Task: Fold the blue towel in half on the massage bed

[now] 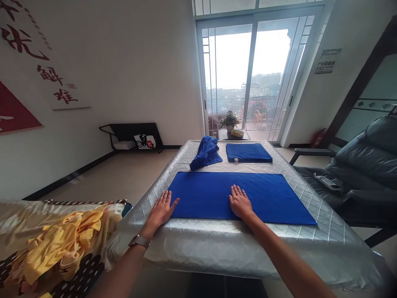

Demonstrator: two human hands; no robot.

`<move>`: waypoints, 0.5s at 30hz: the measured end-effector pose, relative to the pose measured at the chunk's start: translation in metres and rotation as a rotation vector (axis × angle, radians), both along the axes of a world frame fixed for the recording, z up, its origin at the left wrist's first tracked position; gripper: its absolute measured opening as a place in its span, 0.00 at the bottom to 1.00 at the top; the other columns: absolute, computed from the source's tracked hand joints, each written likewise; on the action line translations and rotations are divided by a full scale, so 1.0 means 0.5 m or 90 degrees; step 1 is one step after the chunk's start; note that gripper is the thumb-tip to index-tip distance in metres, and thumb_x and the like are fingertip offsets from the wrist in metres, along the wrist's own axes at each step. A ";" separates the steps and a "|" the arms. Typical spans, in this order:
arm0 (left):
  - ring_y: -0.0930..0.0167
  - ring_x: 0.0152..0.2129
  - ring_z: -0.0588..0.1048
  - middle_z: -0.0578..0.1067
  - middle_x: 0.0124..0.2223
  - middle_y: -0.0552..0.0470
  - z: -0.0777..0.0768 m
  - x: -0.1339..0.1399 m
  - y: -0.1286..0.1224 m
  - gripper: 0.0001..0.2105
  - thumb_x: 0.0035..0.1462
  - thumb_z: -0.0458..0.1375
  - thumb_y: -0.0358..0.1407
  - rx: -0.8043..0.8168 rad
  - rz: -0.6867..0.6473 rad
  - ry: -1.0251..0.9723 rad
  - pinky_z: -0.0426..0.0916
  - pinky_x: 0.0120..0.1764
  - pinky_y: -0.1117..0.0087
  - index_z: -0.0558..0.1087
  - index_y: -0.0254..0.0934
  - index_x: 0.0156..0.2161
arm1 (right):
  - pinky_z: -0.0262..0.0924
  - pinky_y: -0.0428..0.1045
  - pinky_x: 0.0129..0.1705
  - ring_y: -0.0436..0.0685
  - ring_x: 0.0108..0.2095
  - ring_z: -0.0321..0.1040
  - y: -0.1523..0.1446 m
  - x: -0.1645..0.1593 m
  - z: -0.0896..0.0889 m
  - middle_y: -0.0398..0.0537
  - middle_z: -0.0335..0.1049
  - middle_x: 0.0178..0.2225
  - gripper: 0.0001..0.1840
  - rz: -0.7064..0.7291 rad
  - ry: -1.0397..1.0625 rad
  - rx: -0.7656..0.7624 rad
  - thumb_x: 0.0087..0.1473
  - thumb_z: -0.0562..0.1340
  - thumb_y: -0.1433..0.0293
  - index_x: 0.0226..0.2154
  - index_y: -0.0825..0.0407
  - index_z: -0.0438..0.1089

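A blue cloth (198, 194), like a towel, lies spread flat on the silver quilted table cover (192, 244). My left hand (161, 208) rests at the cloth's left edge with its fingers stretched out, the thumb toward the cloth. Palm down near the middle of the cloth is my right hand (240, 201), its fingers extended and nothing in it. Behind the spread cloth, on the left, a crumpled blue cloth (206, 152) sits in a heap. To its right lies a neat folded stack of blue cloths (249, 152) with a small white tag at its front.
Beside the table on the left, yellow clothing (66, 236) lies on a covered surface. A dark padded armchair (366, 157) stands close on the right, with a corded device (328, 182) on its seat. A potted plant (230, 120) stands before the sliding glass door.
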State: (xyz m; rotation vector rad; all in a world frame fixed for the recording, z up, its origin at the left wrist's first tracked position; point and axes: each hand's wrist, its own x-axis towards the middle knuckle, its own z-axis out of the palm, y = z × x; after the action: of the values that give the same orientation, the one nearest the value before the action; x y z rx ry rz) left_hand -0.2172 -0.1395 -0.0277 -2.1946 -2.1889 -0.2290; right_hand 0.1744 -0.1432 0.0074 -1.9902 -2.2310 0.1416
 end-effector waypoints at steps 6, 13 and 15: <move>0.57 0.70 0.48 0.48 0.73 0.34 0.000 0.005 0.002 0.44 0.66 0.30 0.60 0.003 0.001 0.001 0.48 0.68 0.52 0.49 0.24 0.71 | 0.29 0.56 0.72 0.57 0.73 0.32 -0.055 0.006 0.005 0.52 0.37 0.73 0.35 0.017 -0.011 -0.020 0.68 0.40 0.62 0.71 0.61 0.45; 0.55 0.70 0.49 0.51 0.72 0.31 0.045 0.065 0.010 0.45 0.66 0.33 0.61 -0.023 0.020 0.004 0.46 0.68 0.51 0.51 0.21 0.70 | 0.29 0.56 0.72 0.57 0.73 0.32 -0.089 0.003 -0.004 0.53 0.37 0.73 0.35 0.025 0.008 -0.020 0.68 0.40 0.61 0.71 0.61 0.44; 0.56 0.70 0.49 0.50 0.72 0.34 0.052 0.158 0.002 0.42 0.67 0.31 0.59 0.017 -0.060 -0.020 0.47 0.68 0.51 0.51 0.25 0.71 | 0.29 0.56 0.72 0.57 0.73 0.32 -0.087 0.001 -0.003 0.53 0.37 0.73 0.35 0.022 0.012 -0.023 0.68 0.40 0.61 0.71 0.61 0.45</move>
State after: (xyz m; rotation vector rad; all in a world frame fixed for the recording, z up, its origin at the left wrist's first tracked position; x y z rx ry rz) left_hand -0.1380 -0.1384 -0.0018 -2.2980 -2.0876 -0.2955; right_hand 0.1750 -0.1868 0.0060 -1.9608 -2.2669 0.2061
